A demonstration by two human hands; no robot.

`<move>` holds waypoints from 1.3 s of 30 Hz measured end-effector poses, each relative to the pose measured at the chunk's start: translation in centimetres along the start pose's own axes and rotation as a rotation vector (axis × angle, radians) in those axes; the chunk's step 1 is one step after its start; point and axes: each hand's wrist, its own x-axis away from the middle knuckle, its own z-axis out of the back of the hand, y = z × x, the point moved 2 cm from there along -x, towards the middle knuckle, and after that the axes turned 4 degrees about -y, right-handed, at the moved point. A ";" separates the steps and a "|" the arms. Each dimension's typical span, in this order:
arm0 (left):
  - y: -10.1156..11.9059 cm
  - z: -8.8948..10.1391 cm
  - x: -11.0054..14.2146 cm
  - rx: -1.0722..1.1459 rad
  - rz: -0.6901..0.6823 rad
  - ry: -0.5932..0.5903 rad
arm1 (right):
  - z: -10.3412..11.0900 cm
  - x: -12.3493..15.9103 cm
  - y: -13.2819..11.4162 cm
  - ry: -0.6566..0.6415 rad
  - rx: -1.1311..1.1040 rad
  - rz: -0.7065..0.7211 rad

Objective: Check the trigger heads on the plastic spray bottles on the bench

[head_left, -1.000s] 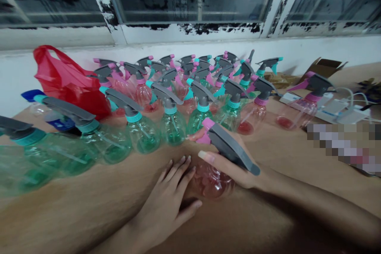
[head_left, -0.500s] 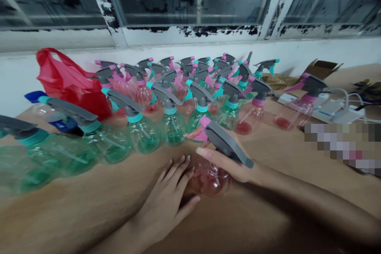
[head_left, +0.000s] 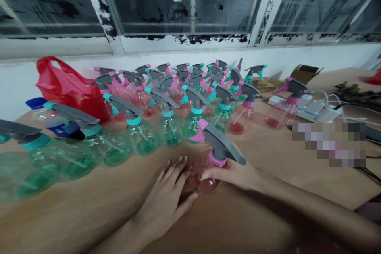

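Observation:
A clear pink spray bottle (head_left: 208, 185) stands in front of me on the table, its grey spray head slanting down to the right above a pink collar and trigger. My right hand (head_left: 242, 176) is wrapped round its body from the right, thumb across the front below the collar; the other fingers are hidden behind it. Flat on the table to its left lies my left hand (head_left: 163, 200), fingers stretched and holding nothing. Its fingertips are close to the bottle; whether they touch, I cannot tell. Just behind stands a green spray bottle (head_left: 195, 121) with a turquoise collar.
Several green and pink spray bottles fill the table's back and left, including a green one (head_left: 145, 138). A red plastic bag (head_left: 70, 87) and a blue-capped bottle (head_left: 37, 111) stand at left. Right are another pink spray bottle (head_left: 282, 113), a white power strip (head_left: 318, 109) and an opened carton (head_left: 305, 73).
My right thumb has moved down from the spray head to the pink bottle's body, exposing the collar. My left hand stays flat beside it. The view has shifted slightly up and right.

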 end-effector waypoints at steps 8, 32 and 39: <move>0.9 -1.0 -0.9 -0.066 0.006 0.047 | 1.0 3.0 -0.2 -0.019 0.078 -0.036; 7.6 -3.9 -14.1 0.045 -0.233 -0.035 | 19.9 5.2 11.0 0.316 0.521 -0.195; 7.3 -3.8 -14.1 0.082 -0.224 -0.012 | 19.8 2.5 12.3 0.386 0.486 -0.219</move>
